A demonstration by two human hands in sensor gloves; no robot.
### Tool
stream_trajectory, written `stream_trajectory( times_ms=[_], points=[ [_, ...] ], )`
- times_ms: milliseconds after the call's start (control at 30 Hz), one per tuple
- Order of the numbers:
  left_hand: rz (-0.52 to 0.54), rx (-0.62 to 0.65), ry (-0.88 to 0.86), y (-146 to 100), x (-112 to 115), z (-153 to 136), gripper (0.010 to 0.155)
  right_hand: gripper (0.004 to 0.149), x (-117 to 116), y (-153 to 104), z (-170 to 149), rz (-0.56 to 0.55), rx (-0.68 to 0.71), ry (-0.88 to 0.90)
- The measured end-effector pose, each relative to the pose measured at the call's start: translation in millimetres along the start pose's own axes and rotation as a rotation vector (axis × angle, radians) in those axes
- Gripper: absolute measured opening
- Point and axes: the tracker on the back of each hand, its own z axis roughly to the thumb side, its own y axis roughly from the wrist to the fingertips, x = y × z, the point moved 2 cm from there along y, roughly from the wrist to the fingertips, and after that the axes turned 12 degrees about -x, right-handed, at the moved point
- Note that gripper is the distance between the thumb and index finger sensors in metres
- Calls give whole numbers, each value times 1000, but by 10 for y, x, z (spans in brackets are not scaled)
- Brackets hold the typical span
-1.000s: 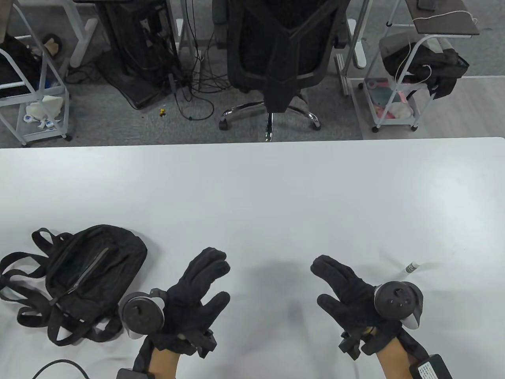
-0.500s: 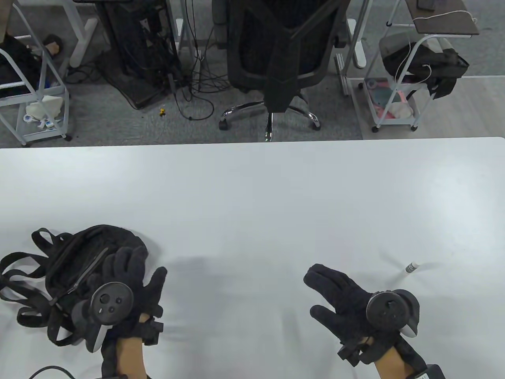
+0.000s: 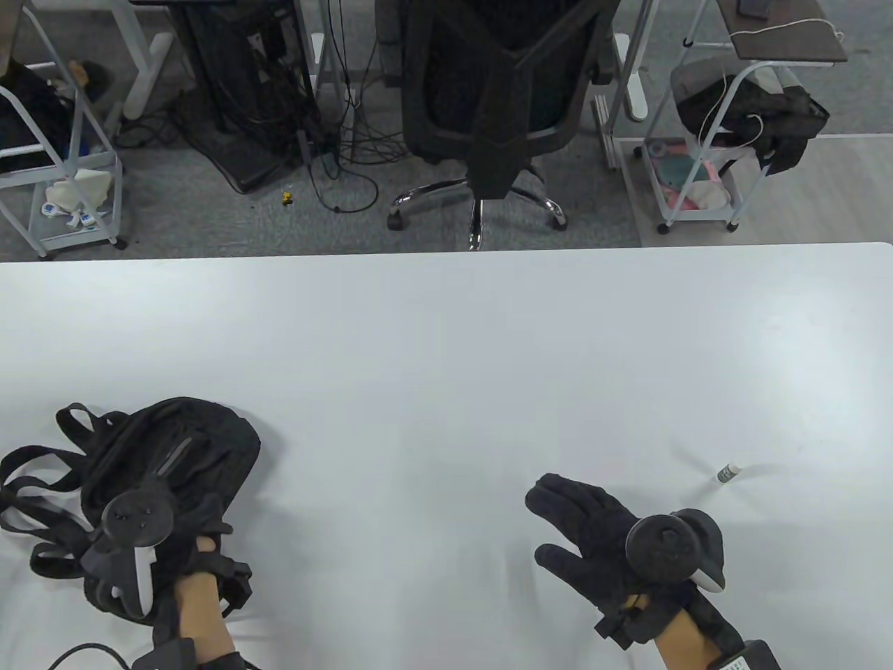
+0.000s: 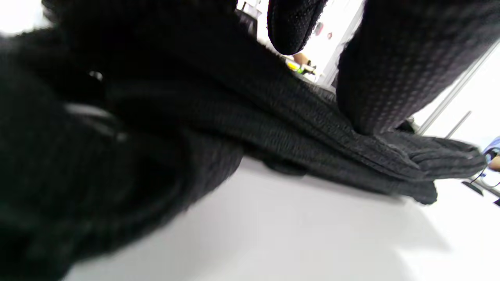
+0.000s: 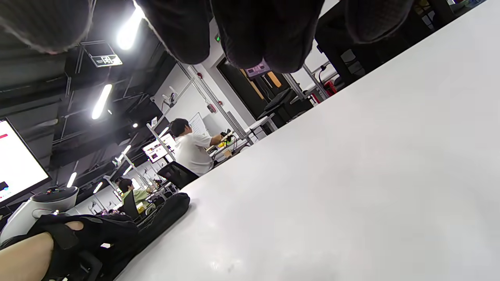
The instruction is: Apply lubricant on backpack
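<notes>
Two gloved hands work over a white table (image 3: 446,335), and the black backpack (image 3: 202,440) serves as the landmark, lying flat near the table's front left corner with its straps (image 3: 42,481) looped out to its left. The left hand (image 3: 178,541) rests on the backpack's near end, its tracker (image 3: 136,520) sitting over the bag's lower front panel. From the table view its fingers are hidden under the tracker and against the dark fabric, so whether they grip the cloth or only lie on it cannot be told. In the left wrist view the fingers (image 4: 390,70) hang down onto the folded black fabric (image 4: 312,132), at least one fingertip touching it.

Well to the right of the backpack, the right hand (image 3: 600,537) hovers low over bare table, palm down, fingers stretched out and slightly spread toward the backpack's side, the thumb held apart; it holds nothing. The right wrist view shows its fingertips (image 5: 265,35) hanging free above the tabletop, with the backpack (image 5: 156,222) far off across the surface and the left forearm (image 5: 23,253) beside it.

A small white lubricant tube (image 3: 727,473) lies on the table far to the right of the backpack, beyond the right hand and apart from it. A grey zipper line (image 3: 171,460) runs along the backpack's front panel, just above the left hand.
</notes>
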Motion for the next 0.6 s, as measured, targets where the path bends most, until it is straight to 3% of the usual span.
stream_trajectory(
  times_ms=[100,200,267,333,600],
  points=[
    [-35,4,8,23,46,-4,87,70,-3,0,1,3,-2,1],
    [-154,14,58,37,127,6,94,70,-6,-4,8,4,1,4],
    [-127,21,176,35,162,31,95,70,-11,-3,9,6,2,5],
    [-115,15,161,29,147,41,87,70,-12,-4,11,8,2,7],
    [101,-24,112,44,94,-13,61,69,-15,1,3,14,-7,25]
  ],
)
